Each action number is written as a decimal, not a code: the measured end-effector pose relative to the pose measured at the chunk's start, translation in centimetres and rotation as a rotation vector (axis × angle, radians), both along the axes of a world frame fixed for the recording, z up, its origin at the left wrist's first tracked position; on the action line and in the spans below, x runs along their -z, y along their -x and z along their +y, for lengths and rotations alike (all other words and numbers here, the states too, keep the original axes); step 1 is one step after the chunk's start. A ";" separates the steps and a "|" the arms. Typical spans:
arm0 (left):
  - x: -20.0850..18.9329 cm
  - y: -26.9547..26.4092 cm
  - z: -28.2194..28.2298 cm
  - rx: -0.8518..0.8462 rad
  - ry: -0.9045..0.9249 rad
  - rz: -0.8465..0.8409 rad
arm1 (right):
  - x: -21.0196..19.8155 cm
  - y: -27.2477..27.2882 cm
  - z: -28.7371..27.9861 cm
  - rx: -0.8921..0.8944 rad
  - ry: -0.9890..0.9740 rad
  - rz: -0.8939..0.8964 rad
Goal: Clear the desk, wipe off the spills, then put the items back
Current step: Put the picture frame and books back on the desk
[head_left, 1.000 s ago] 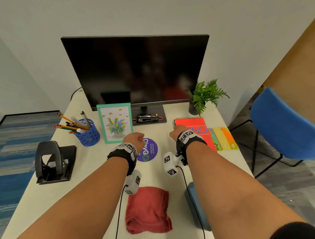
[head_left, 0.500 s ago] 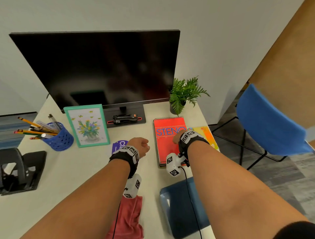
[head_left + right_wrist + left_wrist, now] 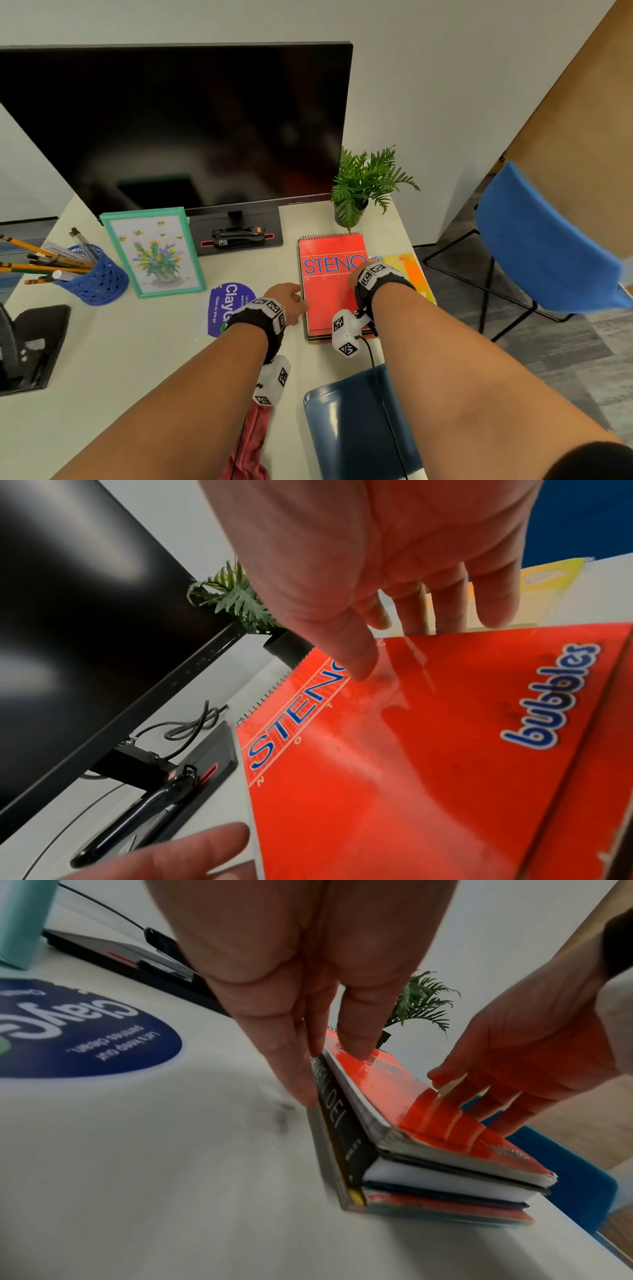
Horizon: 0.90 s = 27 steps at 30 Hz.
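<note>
Black wristbands (image 3: 255, 317) carry white tagged camera blocks (image 3: 346, 334).

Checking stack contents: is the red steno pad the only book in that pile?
No: the left wrist view shows the steno pad lying atop more books.

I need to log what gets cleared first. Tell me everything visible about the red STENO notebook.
The red STENO notebook has a glossy cover, blue lettering, a wire spiral along its far edge and a "bubbles" sticker. It lies flat atop a stack of books by the plant. The left hand touches its left edge; the right hand reaches over its right edge.
</note>
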<state>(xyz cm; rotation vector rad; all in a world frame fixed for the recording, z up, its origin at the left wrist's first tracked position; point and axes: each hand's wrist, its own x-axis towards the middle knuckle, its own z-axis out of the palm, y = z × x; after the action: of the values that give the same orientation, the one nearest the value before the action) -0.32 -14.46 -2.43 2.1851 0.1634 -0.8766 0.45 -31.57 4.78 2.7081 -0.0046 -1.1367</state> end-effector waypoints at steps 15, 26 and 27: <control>1.0 -0.3 0.4 -0.053 0.007 0.052 | 0.2 0.2 -0.1 -0.047 -0.046 -0.012; 0.0 -0.1 2.0 -0.191 0.063 0.105 | 1.0 0.1 1.9 -0.042 0.016 -0.008; -0.2 -0.2 2.1 -0.184 0.054 0.094 | 1.0 0.0 2.0 -0.046 -0.001 -0.015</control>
<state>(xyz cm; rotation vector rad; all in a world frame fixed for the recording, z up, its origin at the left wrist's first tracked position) -0.15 -12.32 -2.23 2.0429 0.3762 -0.8685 0.40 -29.55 3.81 2.7030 0.0565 -1.1042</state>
